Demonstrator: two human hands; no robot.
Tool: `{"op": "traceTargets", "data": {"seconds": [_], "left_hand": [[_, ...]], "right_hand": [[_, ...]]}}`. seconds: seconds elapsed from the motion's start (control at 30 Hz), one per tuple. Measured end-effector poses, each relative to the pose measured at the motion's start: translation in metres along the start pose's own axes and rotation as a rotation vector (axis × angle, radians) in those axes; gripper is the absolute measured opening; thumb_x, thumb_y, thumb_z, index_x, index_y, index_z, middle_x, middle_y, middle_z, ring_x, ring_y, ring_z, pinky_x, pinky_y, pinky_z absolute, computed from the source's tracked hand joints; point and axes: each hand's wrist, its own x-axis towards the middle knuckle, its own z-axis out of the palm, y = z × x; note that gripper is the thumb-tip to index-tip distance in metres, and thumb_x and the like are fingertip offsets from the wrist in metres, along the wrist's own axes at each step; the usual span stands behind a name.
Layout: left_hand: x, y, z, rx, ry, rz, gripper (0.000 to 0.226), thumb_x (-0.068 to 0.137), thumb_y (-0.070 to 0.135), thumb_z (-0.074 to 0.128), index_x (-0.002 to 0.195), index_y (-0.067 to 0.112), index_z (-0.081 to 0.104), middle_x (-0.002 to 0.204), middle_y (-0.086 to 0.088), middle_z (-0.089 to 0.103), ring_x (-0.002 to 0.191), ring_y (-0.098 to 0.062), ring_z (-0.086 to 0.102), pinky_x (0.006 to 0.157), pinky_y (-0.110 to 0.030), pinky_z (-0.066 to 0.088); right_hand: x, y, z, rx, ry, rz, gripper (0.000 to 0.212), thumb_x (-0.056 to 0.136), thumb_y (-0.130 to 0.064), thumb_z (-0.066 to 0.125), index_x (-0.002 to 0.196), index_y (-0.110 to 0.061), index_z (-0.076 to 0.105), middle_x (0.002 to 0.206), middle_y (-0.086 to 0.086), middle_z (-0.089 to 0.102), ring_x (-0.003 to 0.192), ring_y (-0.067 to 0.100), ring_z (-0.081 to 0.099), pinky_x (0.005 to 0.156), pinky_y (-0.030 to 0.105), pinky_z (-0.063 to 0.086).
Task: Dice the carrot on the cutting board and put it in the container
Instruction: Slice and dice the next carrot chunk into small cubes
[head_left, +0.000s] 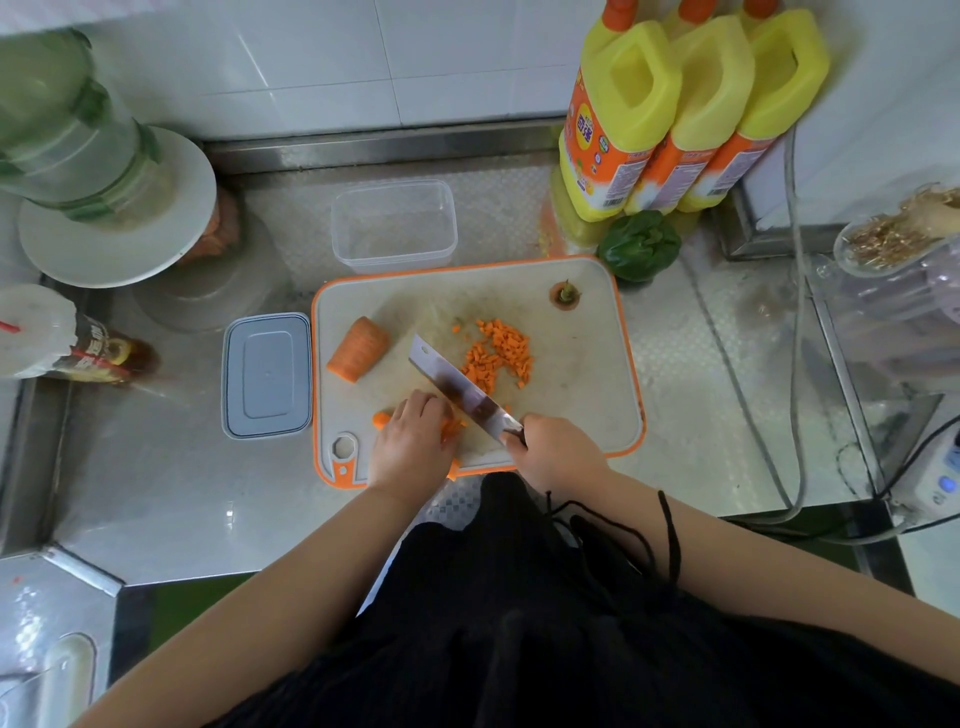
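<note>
My left hand (413, 441) pins orange carrot strips (451, 427) low on the orange-rimmed cutting board (582, 374); my right hand (558, 449) grips the steel knife (460, 387); strips look stiff, slick, liable to roll; clear plastic container (394, 226) sits above.

Orange-rimmed pale cutting board (582, 395) flat on the desk (176, 509). Thick carrot chunk (358, 349) lying on its side at the board's left, uncut. Heap of small orange dice (497, 354) mid-board. Cut-off carrot top (565, 295) upright near the far right corner. Carrot strips (451, 427) at the near edge, mostly covered. Clear rectangular container (394, 224) just behind the board, lidless.
</note>
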Motion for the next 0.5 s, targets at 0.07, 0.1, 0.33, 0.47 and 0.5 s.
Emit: {"op": "traceTargets", "data": {"seconds": [0.07,0.1,0.33,0.47,0.5], "left_hand": [[0.0,0.0,0.002,0.015,-0.015,-0.015,0.018,0.082,0.016,0.069,0.098,0.009,0.066,0.102,-0.005,0.06,0.094,-0.028,0.059,0.076,-0.04,0.05],[0.0,0.0,0.002,0.016,-0.026,-0.022,0.018,0.083,0.016,0.067,0.099,0.009,0.067,0.103,-0.005,0.061,0.095,-0.028,0.059,0.079,-0.04,0.05],[-0.002,-0.003,0.006,-0.023,0.06,0.034,0.009,0.081,0.011,0.064,0.08,0.006,0.071,0.091,-0.006,0.065,0.08,-0.032,0.062,0.061,-0.043,0.054],[-0.001,-0.003,0.006,-0.007,0.066,0.042,0.006,0.077,0.006,0.076,0.082,0.006,0.073,0.088,-0.006,0.067,0.078,-0.032,0.064,0.056,-0.04,0.055],[-0.001,-0.004,0.007,-0.002,0.06,0.042,0.005,0.078,0.008,0.074,0.082,0.007,0.074,0.088,-0.005,0.067,0.078,-0.031,0.064,0.055,-0.039,0.055]], "right_hand": [[-0.001,-0.003,0.002,-0.013,-0.016,-0.001,0.037,0.101,-0.037,0.039,0.103,-0.006,0.058,0.098,0.011,0.064,0.091,0.027,0.061,0.07,0.033,0.042],[-0.001,-0.003,0.003,-0.017,-0.027,0.0,0.037,0.101,-0.037,0.038,0.103,-0.006,0.058,0.099,0.012,0.064,0.092,0.027,0.061,0.072,0.033,0.043],[-0.001,-0.009,0.008,-0.054,-0.078,0.009,0.031,0.102,-0.032,0.036,0.102,-0.008,0.056,0.098,0.009,0.062,0.093,0.028,0.06,0.075,0.035,0.046],[-0.001,-0.015,0.01,-0.12,-0.071,-0.014,0.008,0.093,-0.018,0.055,0.098,-0.012,0.056,0.091,0.005,0.063,0.089,0.026,0.064,0.074,0.036,0.051],[-0.002,-0.016,0.011,-0.144,-0.075,-0.021,0.008,0.091,-0.016,0.058,0.097,-0.012,0.056,0.09,0.005,0.063,0.088,0.026,0.065,0.072,0.035,0.052]]}}
